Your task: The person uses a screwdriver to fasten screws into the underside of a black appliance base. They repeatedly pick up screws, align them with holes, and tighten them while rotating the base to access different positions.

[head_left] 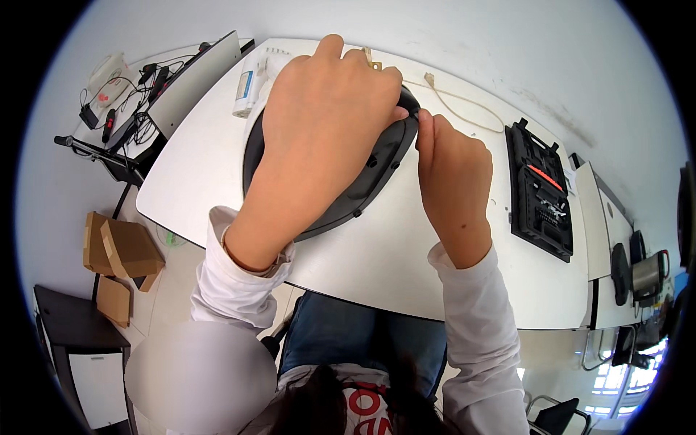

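Note:
A black, rounded plastic shell (pixel 373 172) with a raised rim and small dark posts lies on the white table. My left hand (pixel 330 119) reaches across it, back of the hand up, fingers curled over its far part and thumb near the right rim. Most of the shell is hidden under that hand and wrist. At the shell's upper right edge my right hand (pixel 455 170) is closed, its fingertips pinched against the rim close to my left thumb. What sits between those fingertips, if anything, is hidden.
A black tool case (pixel 540 192) lies open at the right. Behind the hands runs a pale cable with a plug (pixel 464 112). A white roll or canister (pixel 246 90) stands left of the shell. Cardboard boxes (pixel 123 246) and a dark cabinet (pixel 80 326) are on the floor, left.

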Demonstrator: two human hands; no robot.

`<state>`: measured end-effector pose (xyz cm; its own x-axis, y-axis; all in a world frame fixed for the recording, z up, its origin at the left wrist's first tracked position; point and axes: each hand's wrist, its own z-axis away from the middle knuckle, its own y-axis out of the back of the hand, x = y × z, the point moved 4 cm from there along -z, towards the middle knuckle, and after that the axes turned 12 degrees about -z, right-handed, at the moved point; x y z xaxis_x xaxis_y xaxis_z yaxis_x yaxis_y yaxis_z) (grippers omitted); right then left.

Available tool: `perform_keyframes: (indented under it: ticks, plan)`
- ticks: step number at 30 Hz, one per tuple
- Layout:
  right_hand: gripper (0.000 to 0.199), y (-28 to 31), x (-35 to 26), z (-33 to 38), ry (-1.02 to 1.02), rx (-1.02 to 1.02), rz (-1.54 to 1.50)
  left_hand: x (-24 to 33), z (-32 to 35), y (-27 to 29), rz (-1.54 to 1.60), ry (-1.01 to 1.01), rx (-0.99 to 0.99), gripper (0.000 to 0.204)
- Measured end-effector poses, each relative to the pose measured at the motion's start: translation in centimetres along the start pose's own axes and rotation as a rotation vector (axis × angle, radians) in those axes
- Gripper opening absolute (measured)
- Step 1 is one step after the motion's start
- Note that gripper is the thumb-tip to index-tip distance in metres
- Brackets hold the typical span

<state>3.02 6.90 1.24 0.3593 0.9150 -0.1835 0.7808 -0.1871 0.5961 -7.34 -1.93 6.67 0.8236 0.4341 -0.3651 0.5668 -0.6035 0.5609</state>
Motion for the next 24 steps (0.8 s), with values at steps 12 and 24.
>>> perform_keyframes:
  ticks: [12,24]
  plan:
    - [0.014,0.0,0.4,0.3,-0.128,0.19,-0.367,-0.1,0.1,0.0,0.062,0.049,0.008,0.031]
    - [0.017,-0.1,0.4,1.0,0.008,0.227,-0.21,0.0,0.2,0.0,0.068,0.055,0.006,0.03]
